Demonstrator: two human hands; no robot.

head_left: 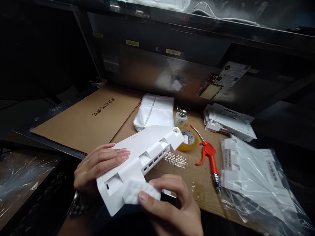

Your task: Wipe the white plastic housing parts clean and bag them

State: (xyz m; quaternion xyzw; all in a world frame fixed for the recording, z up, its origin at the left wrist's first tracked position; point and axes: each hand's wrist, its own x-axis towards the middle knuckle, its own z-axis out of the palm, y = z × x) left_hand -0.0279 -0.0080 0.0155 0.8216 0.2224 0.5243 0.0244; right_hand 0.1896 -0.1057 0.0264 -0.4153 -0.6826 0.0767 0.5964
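A white plastic housing (150, 137) with a row of port cut-outs and square notches along one edge is tilted in front of me. My left hand (102, 165) grips its left part, fingers laid across the upper face and the thumb hidden. Between thumb and forefinger, my right hand (176, 200) pinches a white dimpled cotton pad (135, 192). The pad touches the housing's lower edge, close to the port row. Just past the housing's far end lie a roll of clear tape (193, 139) and a small pump bottle (180, 118).
A red air blow gun (209, 154) with its hose lies on the cardboard-covered bench. To its right are bagged white housings (253, 173), with more white housings (228, 119) stacked behind. White plastic bags (157, 109) lie at the back; a cardboard sheet (81, 114) covers the left.
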